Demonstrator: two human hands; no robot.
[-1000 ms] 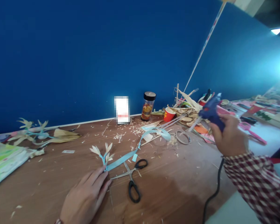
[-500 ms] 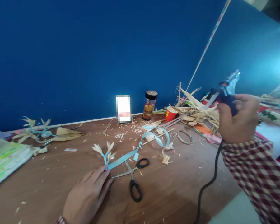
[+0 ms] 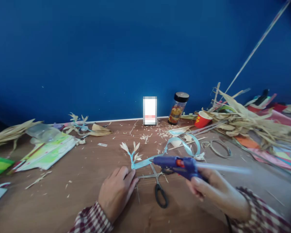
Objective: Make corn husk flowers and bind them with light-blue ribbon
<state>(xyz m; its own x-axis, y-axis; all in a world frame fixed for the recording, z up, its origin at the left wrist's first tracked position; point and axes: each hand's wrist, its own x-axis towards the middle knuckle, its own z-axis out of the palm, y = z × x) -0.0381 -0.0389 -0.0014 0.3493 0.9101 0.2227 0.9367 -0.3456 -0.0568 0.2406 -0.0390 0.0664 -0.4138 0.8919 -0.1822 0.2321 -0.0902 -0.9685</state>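
My left hand (image 3: 118,191) rests on the table, its fingertips closed on the stem base of a small corn-husk flower sprig (image 3: 131,155) wrapped in light blue. From that base a light blue ribbon (image 3: 145,161) runs right and curls into a loop. In my right hand (image 3: 214,187) is a blue hot glue gun (image 3: 177,163), its nozzle pointing left above the ribbon, a clear glue stick (image 3: 225,167) poking out of its back. Open scissors (image 3: 157,181) with black handles lie between my hands, one handle partly hidden under the gun.
A lidded jar (image 3: 178,108) and a red paper cup (image 3: 203,119) stand near the wall. Dried corn husks (image 3: 244,119) are heaped at the right. At the left lie another husk sprig (image 3: 80,124) and a green-and-white packet (image 3: 49,155). Husk scraps litter the table.
My right hand has brought the glue gun from the upper right down and left, over the ribbon near the sprig. My left hand keeps its hold on the stem. The view has turned left.
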